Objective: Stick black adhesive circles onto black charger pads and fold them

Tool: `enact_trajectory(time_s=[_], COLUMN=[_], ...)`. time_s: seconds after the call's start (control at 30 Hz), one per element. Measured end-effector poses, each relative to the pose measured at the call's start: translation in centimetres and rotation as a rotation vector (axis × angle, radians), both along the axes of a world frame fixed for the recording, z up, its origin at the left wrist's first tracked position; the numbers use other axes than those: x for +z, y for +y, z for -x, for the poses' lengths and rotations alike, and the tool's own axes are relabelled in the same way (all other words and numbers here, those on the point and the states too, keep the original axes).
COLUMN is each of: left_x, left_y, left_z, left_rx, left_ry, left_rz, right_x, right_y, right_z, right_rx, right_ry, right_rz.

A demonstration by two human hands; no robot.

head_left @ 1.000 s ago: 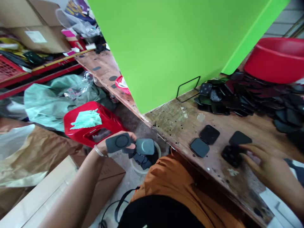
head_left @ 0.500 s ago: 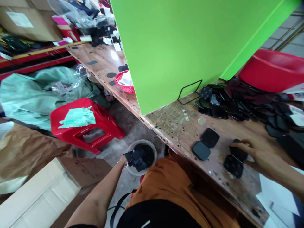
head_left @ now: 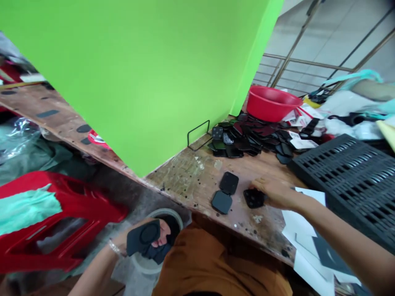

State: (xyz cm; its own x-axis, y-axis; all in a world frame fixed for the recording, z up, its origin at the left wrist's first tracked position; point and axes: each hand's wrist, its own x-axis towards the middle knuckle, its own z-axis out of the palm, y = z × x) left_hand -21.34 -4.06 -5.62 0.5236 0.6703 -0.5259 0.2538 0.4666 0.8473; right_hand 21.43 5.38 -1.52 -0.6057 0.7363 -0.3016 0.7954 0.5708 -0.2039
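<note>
My left hand [head_left: 164, 233] is closed on a flat dark square piece with a ring mark [head_left: 142, 237]. It is over a pale bucket [head_left: 147, 269] that holds more dark pieces. My right hand [head_left: 273, 192] rests on the bench, its fingers curled onto the edge of a black square piece with round spots [head_left: 253, 199]. The fingers partly cover that piece. Just left of it lies a hinged pair of square halves, one black [head_left: 229, 183], one dark grey [head_left: 221, 202].
A green panel [head_left: 138, 82] stands on the bench with a black wire stand [head_left: 197, 135] at its foot. Behind my right hand are a heap of black pieces [head_left: 253, 137] and a red basin [head_left: 271, 105]. A black slatted crate [head_left: 348, 181], white sheets [head_left: 308, 250] and a red stool [head_left: 70, 201] flank me.
My view has turned right. My left hand has moved from the bucket's far-left rim to above it, with the ring-marked piece raised. Two joined halves by my right hand now show as one square.
</note>
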Motion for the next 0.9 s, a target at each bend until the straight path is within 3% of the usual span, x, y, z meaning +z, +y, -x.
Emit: enact_trajectory(time_s=[0.13,0.23,0.33,0.43,0.53,0.67,0.77,0.9], left_x=[2.7,4.0,3.3,1.4,0.5,0.8,0.9,0.6], left_y=[1.9,3.9,5.5,6.2,6.0,5.6,5.4,5.4], left_z=[-3.9,-8.5,-12.5,-14.8,-15.6,-15.8,-15.8,-15.8], left_rx=[-0.077,-0.088,-0.157,-0.229,-0.273,-0.307,-0.309,-0.292], left_ry=[0.065,0.177,0.244,0.374,0.518,0.632,0.658,0.656], left_rz=[-0.141,-0.513,-0.888,-1.112,-1.172,-1.184,-1.202,-1.217], right_x=[-0.3,-0.2,0.4,1.3,1.5,-0.3,-2.2,-3.6], right_y=[0.2,-0.1,-0.5,-1.1,-2.3,-4.9,-6.5,-6.8], right_z=[-0.2,-0.3,0.1,0.7,1.2,1.1,0.4,-0.3], right_rx=[-0.008,-0.018,-0.023,-0.054,-0.064,0.056,0.099,0.016], right_ry=[0.002,0.002,-0.004,0.005,0.046,0.158,0.215,0.329], right_rz=[0.008,-0.013,-0.023,-0.080,-0.188,-0.389,-0.385,-0.411])
